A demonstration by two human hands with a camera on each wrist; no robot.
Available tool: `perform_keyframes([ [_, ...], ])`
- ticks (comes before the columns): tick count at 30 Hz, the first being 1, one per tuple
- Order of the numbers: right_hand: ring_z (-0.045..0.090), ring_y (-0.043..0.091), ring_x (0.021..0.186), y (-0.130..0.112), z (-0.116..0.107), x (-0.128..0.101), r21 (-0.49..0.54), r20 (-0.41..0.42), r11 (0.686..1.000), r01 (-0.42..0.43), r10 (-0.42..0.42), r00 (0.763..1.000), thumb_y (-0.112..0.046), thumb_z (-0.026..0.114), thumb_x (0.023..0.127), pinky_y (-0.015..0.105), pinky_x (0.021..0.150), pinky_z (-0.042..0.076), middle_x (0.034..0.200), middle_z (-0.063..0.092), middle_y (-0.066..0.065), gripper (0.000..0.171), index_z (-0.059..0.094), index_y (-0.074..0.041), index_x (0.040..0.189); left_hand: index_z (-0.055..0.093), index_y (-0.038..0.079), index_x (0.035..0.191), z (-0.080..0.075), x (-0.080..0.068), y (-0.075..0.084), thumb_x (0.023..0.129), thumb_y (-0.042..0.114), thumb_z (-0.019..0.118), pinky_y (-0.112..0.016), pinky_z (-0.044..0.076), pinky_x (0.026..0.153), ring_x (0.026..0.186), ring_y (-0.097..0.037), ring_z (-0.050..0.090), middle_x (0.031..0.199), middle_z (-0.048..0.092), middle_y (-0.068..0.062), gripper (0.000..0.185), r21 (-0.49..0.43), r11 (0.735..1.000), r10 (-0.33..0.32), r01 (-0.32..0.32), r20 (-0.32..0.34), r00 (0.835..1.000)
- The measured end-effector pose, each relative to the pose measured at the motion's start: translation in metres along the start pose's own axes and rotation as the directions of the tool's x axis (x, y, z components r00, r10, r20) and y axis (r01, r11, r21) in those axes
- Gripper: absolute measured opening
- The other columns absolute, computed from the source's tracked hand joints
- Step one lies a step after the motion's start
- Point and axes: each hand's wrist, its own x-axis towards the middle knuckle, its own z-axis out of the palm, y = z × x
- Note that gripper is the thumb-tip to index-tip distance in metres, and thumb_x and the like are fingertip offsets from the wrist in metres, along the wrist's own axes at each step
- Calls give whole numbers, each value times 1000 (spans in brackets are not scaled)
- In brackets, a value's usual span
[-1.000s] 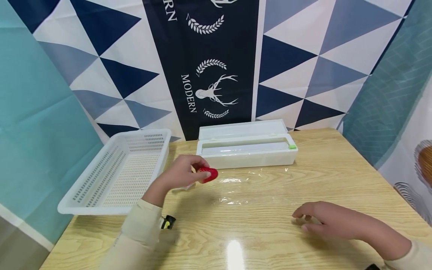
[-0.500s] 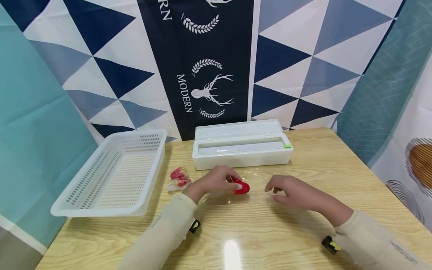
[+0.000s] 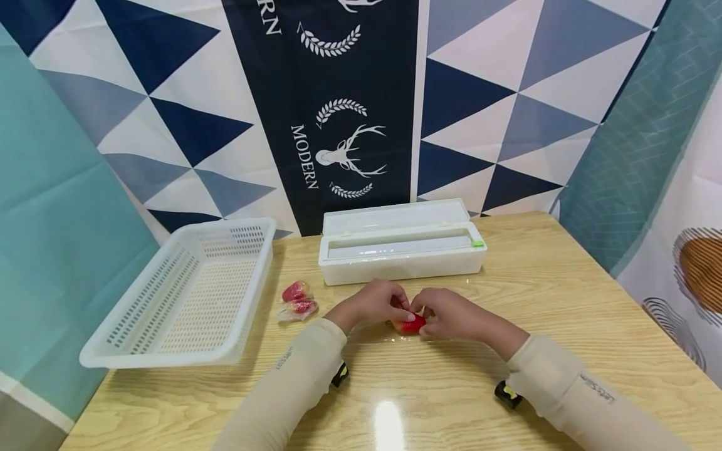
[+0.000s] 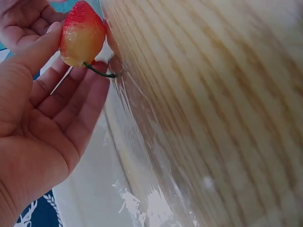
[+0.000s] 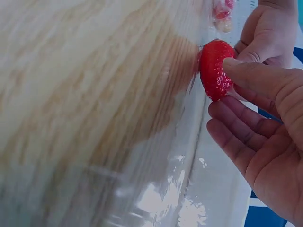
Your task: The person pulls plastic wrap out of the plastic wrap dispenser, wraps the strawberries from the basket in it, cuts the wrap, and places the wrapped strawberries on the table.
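Red strawberry [image 3: 410, 324] is right between your two hands, sitting on the sheet of cling film [image 3: 395, 338] spread on the wooden table [image 3: 564, 313], just in front of the white film dispenser box [image 3: 400, 250]. Your left hand [image 3: 372, 305] has its thumb and fingers curled onto the berry from one side, and your right hand [image 3: 451, 315] is pinching at it from the other, so both are gripping the same fruit. From the left wrist view you can see the yellowish stem end with its little green stalk [image 4: 97, 71], and the film [image 4: 137, 189] running under it along the table. Looks to me like you're at the wrapping step: berry placed on the film, fingers about to gather it. Next move probably calls for catching the film edges and folding them up around the fruit without letting it roll, and the film is so clear that it's hard to tell where its edge is. Off to your left, two wrapped strawberries [image 3: 298, 299] lie beside the white slotted basket [image 3: 186, 294], well apart from your hands.
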Motion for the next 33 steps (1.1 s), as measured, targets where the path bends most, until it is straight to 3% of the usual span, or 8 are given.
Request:
perform_keyframes([
  [11,61,13,81,2,2,3,-31,0,999,7,-7,1000,-1,76,80,29,72,52,92,64,-6,22,67,-8,98,70,13,81,3,1,2,85,26,77,-20,47,55,63,-7,54,73,64,8,16,51,999,-6,7,-3,1000],
  [16,61,16,82,0,0,0,-51,-9,999,-12,12,1000,-2,76,80,31,73,52,91,64,-4,20,66,-7,97,70,12,84,1,-2,2,88,29,74,-20,48,59,66,-8,55,76,64,7,18,80,997,-9,8,6,1000],
  [21,50,9,69,-3,-3,-10,-109,-27,994,4,-7,1000,0,71,80,26,62,45,76,55,-6,16,61,-13,82,68,13,83,-6,-14,4,86,26,76,-19,46,65,71,-6,54,76,61,8,15,152,988,21,-11,-62,998],
  [23,42,6,65,-3,-4,-15,-145,-13,989,39,-42,999,0,71,81,24,59,39,70,48,-8,22,57,-16,74,67,13,79,-8,-23,6,84,21,78,-19,46,65,69,-6,53,73,61,8,14,181,982,55,-46,-47,997],
  [25,36,4,62,-4,-5,-20,-192,17,978,77,-75,997,-1,71,81,23,57,34,66,41,-10,28,53,-18,69,67,15,74,-8,-34,7,83,16,78,-18,44,63,65,-4,51,69,58,11,14,279,955,101,-98,6,995],
  [28,31,4,61,-4,-7,-29,-295,61,949,112,-98,993,-2,72,81,23,56,31,66,35,-10,31,50,-18,67,61,17,64,-4,-49,8,84,13,74,-18,37,55,58,-3,42,61,49,12,24,499,854,116,-148,94,989],
  [31,32,5,59,-2,-11,-40,-396,89,909,130,-103,991,-2,74,81,24,53,32,66,36,-11,31,50,-17,68,51,19,60,-2,-65,5,86,13,70,-20,33,50,55,-5,38,59,42,11,32,667,735,73,-122,100,992],
  [33,35,5,59,2,-17,-48,-441,95,888,129,-96,991,-3,76,80,24,52,35,67,39,-11,29,52,-19,71,48,18,59,-4,-77,3,86,15,70,-23,35,47,53,-7,38,57,42,9,35,707,702,50,-83,67,996],
])
